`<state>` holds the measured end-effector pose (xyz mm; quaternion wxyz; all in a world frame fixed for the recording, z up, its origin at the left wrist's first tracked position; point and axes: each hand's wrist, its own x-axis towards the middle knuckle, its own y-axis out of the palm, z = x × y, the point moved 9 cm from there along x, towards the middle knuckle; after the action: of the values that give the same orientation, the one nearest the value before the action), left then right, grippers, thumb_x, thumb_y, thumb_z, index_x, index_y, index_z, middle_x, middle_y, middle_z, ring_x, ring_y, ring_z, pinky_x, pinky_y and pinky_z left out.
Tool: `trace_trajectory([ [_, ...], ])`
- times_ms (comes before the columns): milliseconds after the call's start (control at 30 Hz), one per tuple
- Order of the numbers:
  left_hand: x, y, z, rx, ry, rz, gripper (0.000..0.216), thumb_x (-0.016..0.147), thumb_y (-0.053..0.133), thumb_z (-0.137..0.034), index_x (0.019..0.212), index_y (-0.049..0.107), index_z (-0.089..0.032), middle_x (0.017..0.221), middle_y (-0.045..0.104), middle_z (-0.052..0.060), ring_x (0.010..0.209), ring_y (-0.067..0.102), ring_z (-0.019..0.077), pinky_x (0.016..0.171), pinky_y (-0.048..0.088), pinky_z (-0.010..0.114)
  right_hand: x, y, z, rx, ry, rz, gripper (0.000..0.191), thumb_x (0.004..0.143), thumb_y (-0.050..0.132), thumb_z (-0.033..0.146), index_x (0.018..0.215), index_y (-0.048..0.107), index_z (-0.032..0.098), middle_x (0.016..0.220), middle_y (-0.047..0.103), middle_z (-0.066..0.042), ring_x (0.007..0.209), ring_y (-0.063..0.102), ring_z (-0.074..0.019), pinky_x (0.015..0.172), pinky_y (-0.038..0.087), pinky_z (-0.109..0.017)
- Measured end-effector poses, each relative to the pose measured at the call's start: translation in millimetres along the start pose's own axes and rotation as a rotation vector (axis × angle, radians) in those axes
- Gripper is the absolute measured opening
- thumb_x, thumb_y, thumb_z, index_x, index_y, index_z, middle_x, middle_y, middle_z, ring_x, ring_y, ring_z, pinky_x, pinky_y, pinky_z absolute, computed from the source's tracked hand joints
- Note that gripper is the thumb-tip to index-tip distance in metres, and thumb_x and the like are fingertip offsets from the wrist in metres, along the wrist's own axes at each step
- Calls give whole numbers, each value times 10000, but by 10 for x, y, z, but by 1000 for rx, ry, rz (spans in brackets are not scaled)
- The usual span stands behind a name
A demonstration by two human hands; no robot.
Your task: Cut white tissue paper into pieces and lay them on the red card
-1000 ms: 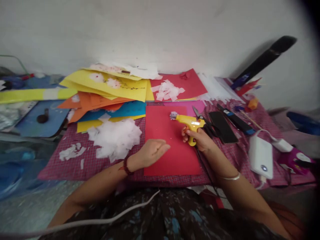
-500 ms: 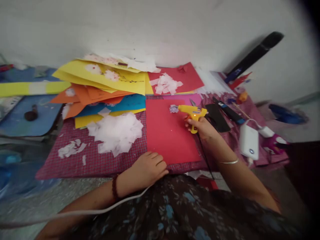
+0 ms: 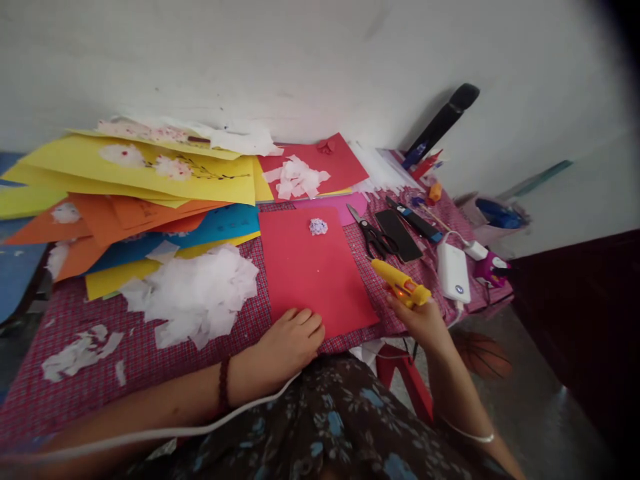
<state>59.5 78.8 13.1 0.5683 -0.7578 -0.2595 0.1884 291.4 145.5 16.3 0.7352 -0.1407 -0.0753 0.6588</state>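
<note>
My right hand (image 3: 421, 325) is closed round a yellow glue gun (image 3: 400, 280), held off the right side of a red paper sheet (image 3: 305, 267). An orange-red light glows on the gun. Near the top of the sheet sits a small lilac-and-white crumpled cluster (image 3: 318, 227), with nothing touching it. My left hand (image 3: 287, 343) rests flat on the sheet's lower left edge, fingers stretched out and holding nothing. Beyond the glue gun lie black-handled scissors (image 3: 377, 240) and a dark phone (image 3: 399, 235).
Torn white paper pieces (image 3: 200, 290) heap at left, below stacked yellow sheets (image 3: 210, 173) and orange sheets (image 3: 105, 220). A red sheet with white scraps (image 3: 300, 179) lies at the back. A cutter knife (image 3: 417, 220) and white power bank (image 3: 454, 272) are at right. A white cable (image 3: 210, 427) crosses my left arm.
My right hand has drawn the glue gun away from the cluster, toward me and to the right. The cluster stays on the red sheet. The view has shifted right; my left hand stays on the sheet.
</note>
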Motion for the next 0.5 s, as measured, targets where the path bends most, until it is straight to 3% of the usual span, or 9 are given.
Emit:
trace_trajectory([
  [100,44,51,1,-62,40,-70,414,909,650,-363,1276,581,-186,1391,589,110,1298,502,285,1116,356,471,121,172,60,-53,-47,82,307,764,773,307,1052,701,226,971,747,-67,857,691,-241,812,563,-398],
  [167,38,86,24,-81,27,-80,456,931,615,-404,1342,559,-217,1457,549,110,1361,459,295,1169,289,533,228,351,118,-84,-90,161,327,763,778,289,1073,700,222,981,742,-60,859,682,-240,820,553,-389],
  [267,-59,54,170,-64,-150,-106,494,959,552,-448,1408,529,-245,1505,505,131,1405,411,333,1169,229,650,375,596,152,-94,-129,260,329,743,794,278,1054,706,221,964,737,-45,827,667,-228,809,547,-375],
  [367,-277,-55,326,-43,-363,-170,531,951,554,-429,1433,522,-208,1520,474,170,1401,396,384,1122,320,660,481,696,103,-17,-88,291,321,759,771,297,1061,705,212,984,743,-52,856,675,-224,853,543,-389],
  [500,-467,-148,316,-59,-384,-258,511,948,544,-374,1401,552,-139,1486,494,190,1381,407,368,1083,443,547,534,639,45,91,-24,255,302,734,778,313,1010,706,213,976,749,-61,882,674,-220,895,532,-399],
])
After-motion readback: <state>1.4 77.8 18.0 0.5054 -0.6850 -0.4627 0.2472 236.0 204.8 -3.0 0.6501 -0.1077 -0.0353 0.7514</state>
